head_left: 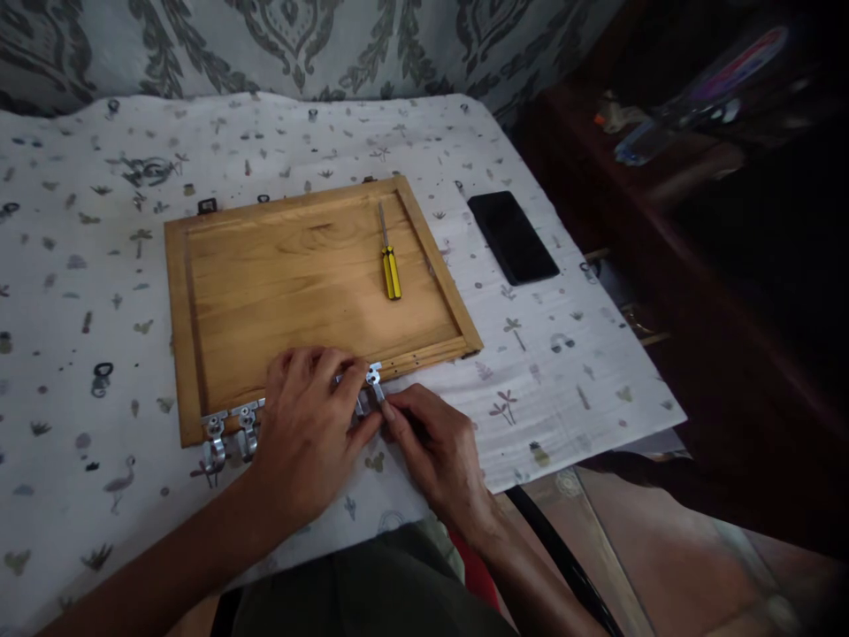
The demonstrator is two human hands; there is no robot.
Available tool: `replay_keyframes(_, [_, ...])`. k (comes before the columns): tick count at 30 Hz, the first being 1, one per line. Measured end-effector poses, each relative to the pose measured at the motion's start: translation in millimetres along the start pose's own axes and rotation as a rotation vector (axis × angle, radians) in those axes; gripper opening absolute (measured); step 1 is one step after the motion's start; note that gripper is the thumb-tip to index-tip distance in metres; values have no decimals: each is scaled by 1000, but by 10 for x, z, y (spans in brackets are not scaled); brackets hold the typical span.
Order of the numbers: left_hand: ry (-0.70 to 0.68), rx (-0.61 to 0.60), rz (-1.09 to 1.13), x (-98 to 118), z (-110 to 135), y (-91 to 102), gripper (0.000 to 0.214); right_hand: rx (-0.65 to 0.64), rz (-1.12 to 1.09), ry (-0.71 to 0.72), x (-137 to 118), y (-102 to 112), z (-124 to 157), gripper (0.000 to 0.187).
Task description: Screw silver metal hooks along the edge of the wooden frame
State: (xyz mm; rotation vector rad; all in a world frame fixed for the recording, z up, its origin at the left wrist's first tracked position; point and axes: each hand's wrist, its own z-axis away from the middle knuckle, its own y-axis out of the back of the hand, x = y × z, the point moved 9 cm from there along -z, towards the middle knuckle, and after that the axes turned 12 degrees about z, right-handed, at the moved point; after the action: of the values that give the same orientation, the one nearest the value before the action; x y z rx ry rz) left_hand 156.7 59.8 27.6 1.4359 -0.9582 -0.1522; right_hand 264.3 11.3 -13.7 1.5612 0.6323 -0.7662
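Note:
A framed wooden board [285, 274] lies flat, with a metal hook rail [232, 411] along its near edge. Two silver hooks [213, 442] hang from the rail's left part. My left hand [305, 425] is closed over the middle of the rail, fingers bent across the board's edge; it covers that stretch of metal. Between thumb and fingers, my right hand [434, 442] pinches the lower end of another silver hook [374, 379] at the rail's right part. Small dark holes show in the edge to its right. A yellow-handled screwdriver [391, 272] rests on the board, tip pointing away.
A black phone [514, 237] lies right of the board on the patterned tablecloth [563, 363]. Patterned fabric [292, 44] rises behind the table. Dark wooden furniture [597, 186] with a clear plastic bottle [696, 97] stands to the right.

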Motion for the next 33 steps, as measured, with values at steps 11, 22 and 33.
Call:
replay_keyframes(11, [-4, -2, 13, -21, -3, -1, 29, 17, 3, 30, -34, 23, -10, 21])
replay_keyframes(22, [-12, -6, -6, -16, -3, -9, 28, 8, 6, 20, -13, 18, -2, 21])
replay_keyframes(33, [-9, -25, 15, -34, 3, -34, 31, -9, 4, -16, 5, 6, -14, 23])
